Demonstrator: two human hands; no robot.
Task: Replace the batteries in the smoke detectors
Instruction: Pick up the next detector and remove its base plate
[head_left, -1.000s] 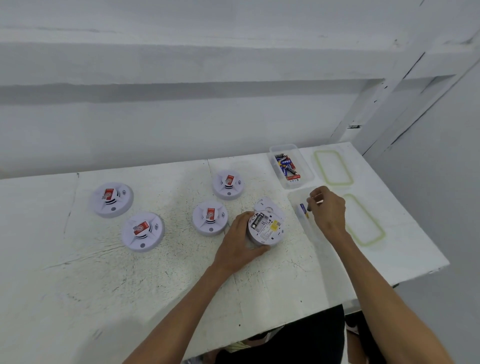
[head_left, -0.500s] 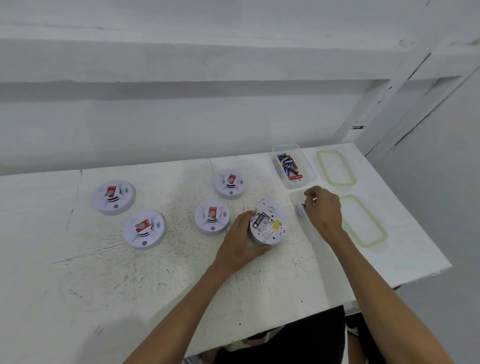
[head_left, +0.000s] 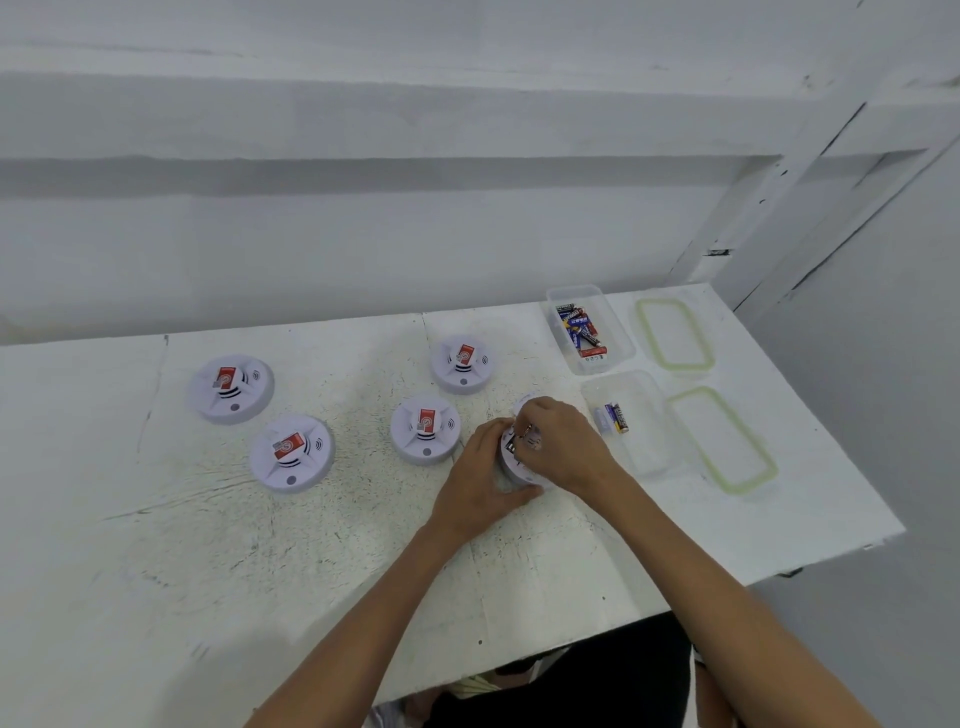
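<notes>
The smoke detector (head_left: 519, 475) sits on the tabletop (head_left: 260, 545), right of centre, wedged between both hands. The left hand (head_left: 480, 483) grips its left rim, fingers curled round it. The right hand (head_left: 563, 447) lies over its top, fingertips bent into it; whether they pinch anything, I cannot tell.

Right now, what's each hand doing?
Left hand: grips the open smoke detector.
Right hand: fingers curled over the detector; grasp cannot be told.
</notes>
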